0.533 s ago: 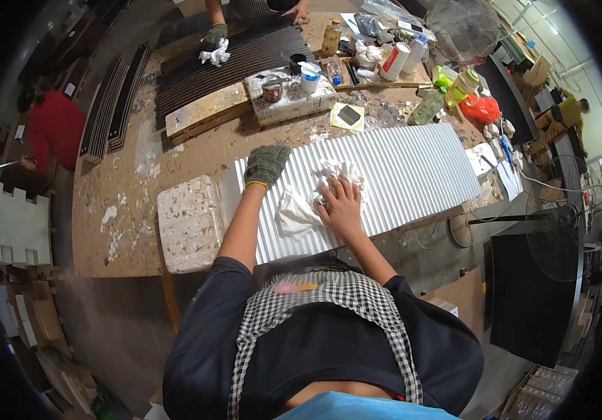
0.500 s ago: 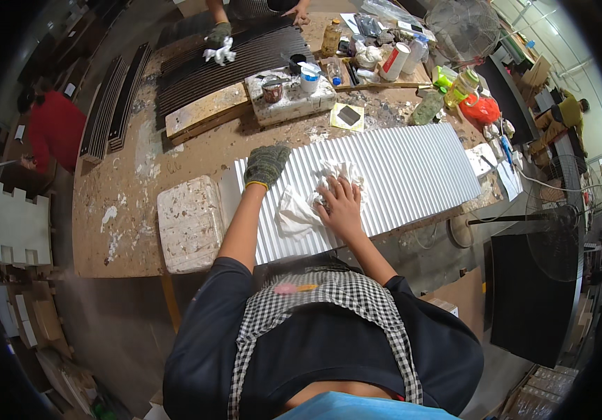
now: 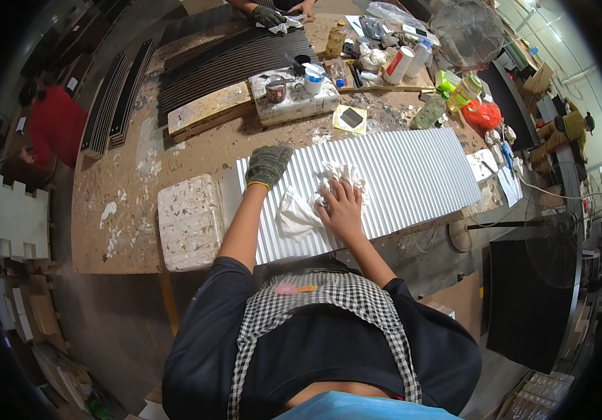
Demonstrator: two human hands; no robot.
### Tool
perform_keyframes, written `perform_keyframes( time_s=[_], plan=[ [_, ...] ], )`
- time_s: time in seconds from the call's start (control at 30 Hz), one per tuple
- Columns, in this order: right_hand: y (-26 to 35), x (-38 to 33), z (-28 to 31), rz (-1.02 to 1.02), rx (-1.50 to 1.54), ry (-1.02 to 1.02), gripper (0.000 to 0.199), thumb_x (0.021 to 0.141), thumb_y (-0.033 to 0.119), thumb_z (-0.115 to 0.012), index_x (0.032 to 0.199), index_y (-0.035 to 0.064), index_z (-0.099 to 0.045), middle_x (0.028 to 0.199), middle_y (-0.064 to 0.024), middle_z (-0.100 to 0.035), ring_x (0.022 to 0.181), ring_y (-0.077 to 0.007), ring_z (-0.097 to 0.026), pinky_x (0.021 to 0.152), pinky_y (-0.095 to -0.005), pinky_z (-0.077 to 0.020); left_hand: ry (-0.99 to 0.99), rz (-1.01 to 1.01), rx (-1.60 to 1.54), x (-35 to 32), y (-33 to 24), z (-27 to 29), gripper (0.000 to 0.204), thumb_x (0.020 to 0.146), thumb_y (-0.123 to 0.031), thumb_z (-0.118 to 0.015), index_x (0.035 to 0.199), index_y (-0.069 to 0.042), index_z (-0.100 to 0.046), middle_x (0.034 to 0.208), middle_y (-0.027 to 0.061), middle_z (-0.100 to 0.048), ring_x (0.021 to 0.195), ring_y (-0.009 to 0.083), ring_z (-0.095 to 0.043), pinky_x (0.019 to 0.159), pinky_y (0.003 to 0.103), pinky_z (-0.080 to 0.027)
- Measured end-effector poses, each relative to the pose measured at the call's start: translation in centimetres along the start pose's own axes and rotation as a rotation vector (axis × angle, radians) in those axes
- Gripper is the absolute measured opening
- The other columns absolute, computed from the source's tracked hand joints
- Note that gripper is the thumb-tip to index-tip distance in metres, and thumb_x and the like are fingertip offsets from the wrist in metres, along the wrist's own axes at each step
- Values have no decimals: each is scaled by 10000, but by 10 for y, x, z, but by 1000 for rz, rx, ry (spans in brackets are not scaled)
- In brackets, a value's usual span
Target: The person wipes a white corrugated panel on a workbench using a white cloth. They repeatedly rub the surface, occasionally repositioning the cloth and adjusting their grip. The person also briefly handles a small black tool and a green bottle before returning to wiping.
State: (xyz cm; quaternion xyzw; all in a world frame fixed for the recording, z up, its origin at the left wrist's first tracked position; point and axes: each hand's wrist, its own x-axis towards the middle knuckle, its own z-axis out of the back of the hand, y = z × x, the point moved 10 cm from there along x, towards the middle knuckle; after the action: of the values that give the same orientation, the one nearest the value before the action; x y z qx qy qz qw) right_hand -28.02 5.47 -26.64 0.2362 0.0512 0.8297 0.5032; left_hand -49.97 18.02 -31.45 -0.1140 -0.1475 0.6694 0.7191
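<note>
1. the white ridged panel (image 3: 420, 171) lies on the paint-marked surface (image 3: 122, 210), directly in front of the person, its ridges facing up and its right end angled away.
2. the left hand (image 3: 268, 166), in a dark grey-green knitted glove, rests on the panel near its far left corner; whether those fingers grip the edge or only press flat, i cannot tell.
3. the right hand (image 3: 344, 211) is bare, its fingers bent over a bunched white cloth (image 3: 297, 215), grasping it against the ridges; part of the cloth spreads out to the left, between the two hands.
4. just left of the panel sits a spattered pale block (image 3: 190, 222).
5. beyond the panel, a square pad (image 3: 351, 119) with a dark middle lies near its far edge; farther off, a blue-and-white cup (image 3: 313, 80) stands on another stained block (image 3: 294, 110), beside a long wooden block (image 3: 210, 108).
6. a red bag (image 3: 481, 115) lies past the panel's far right corner.
7. across the surface, another person's gloved hand (image 3: 267, 17) touches a white rag (image 3: 287, 26) over a dark slatted panel (image 3: 238, 68).
</note>
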Motion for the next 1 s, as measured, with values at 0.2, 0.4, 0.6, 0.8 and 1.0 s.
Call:
perform_keyframes(
  time_s=[0.2,0.4,0.6,0.8,1.0],
  plan=[
    [-3,-1,-2,-11,1,3,411,891,381,-701,1256,192,-675,1444,-94,-542,1422,-326,-409,1191,-566,-225,85,38,-39,-2,-4,1,557,1046,-467,-392,1188,-44,-726,1234,205,-695,1158,386,-643,1060,486,-453],
    [-1,0,-2,-13,1,5,399,893,376,-702,1250,199,-676,1446,-90,-538,1425,-325,-404,1195,-566,-222,92,38,-5,-2,1,-3,551,1047,-461,-394,1168,-42,-730,1224,200,-700,1149,385,-646,1049,487,-459],
    [-3,-1,-3,-20,-5,17,412,894,378,-700,1265,200,-672,1449,-87,-534,1428,-322,-401,1203,-568,-215,87,45,-11,-2,-3,1,554,1047,-457,-391,1171,-36,-728,1237,201,-694,1153,385,-647,1044,486,-465],
    [-2,0,-3,-21,-5,27,419,900,385,-695,1272,192,-674,1453,-88,-535,1428,-320,-403,1210,-564,-211,95,41,-2,-1,-1,-2,551,1046,-452,-392,1191,-37,-724,1259,198,-687,1171,376,-644,1057,479,-459],
    [-3,-1,-2,-19,-2,10,415,894,376,-701,1262,186,-680,1450,-95,-543,1418,-321,-414,1195,-557,-231,103,43,12,-2,-6,2,543,1047,-443,-388,1209,-45,-719,1269,190,-685,1179,367,-642,1059,473,-457]
  ],
)
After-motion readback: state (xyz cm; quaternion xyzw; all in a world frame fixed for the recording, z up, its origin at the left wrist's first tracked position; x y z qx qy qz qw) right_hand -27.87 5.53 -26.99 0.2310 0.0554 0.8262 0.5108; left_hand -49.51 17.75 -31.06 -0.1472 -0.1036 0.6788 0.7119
